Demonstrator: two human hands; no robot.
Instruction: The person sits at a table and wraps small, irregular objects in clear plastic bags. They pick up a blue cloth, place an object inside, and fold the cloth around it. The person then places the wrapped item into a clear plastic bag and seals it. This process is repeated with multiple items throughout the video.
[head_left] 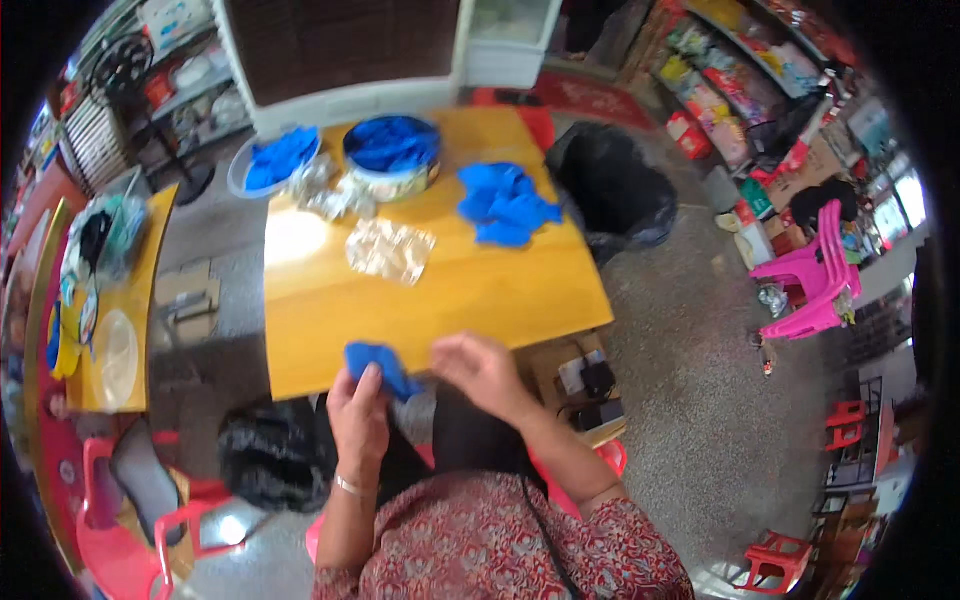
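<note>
In my left hand I grip a limp blue piece, thin and soft like cloth or rubber, just over the table's near edge. The thumb presses on it and the fingers are closed behind. To its right, my right hand is slightly blurred, apart from the blue piece, its fingers loosely stretched with nothing visible in them. A loose pile of similar blue pieces lies at the table's right. More blue pieces fill a round tin and a clear plastic tub at the far side.
Crumpled clear plastic lies on the yellow table. A black bag-lined bin stands beyond its right edge; another black bag sits on the floor at left. A red chair is lower left, a pink chair at right.
</note>
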